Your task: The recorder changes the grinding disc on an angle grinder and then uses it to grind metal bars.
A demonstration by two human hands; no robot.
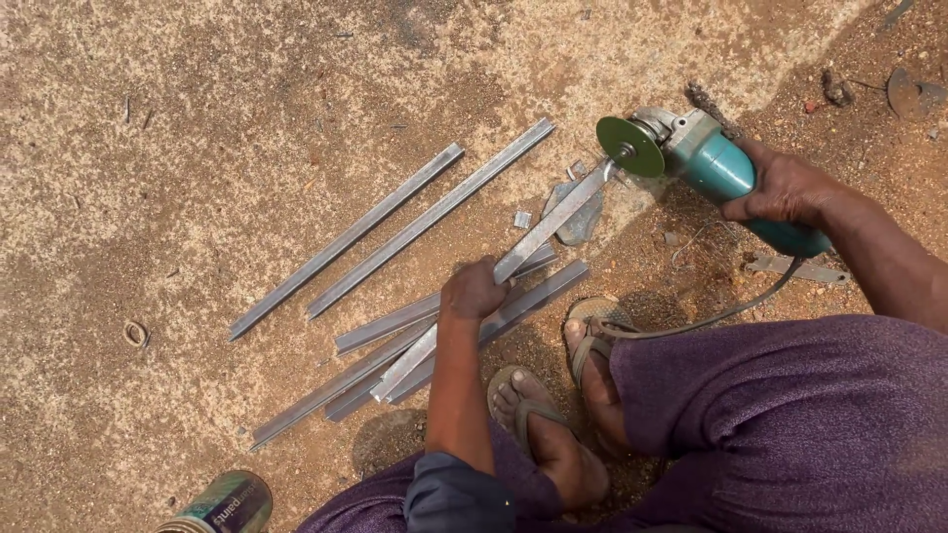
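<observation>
Purple garment point(790, 424), rolled dark sleeve point(449, 494) (left arm), flip-flops point(538, 410).

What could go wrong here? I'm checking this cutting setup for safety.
1. The left hand grips the metal strip bare, not far from the grinder disc; a slip or kick could cut it.
2. Feet in open sandals sit close to the cut, exposed to sparks and sharp offcuts.
3. The cord trails past the foot and could snag.
</observation>
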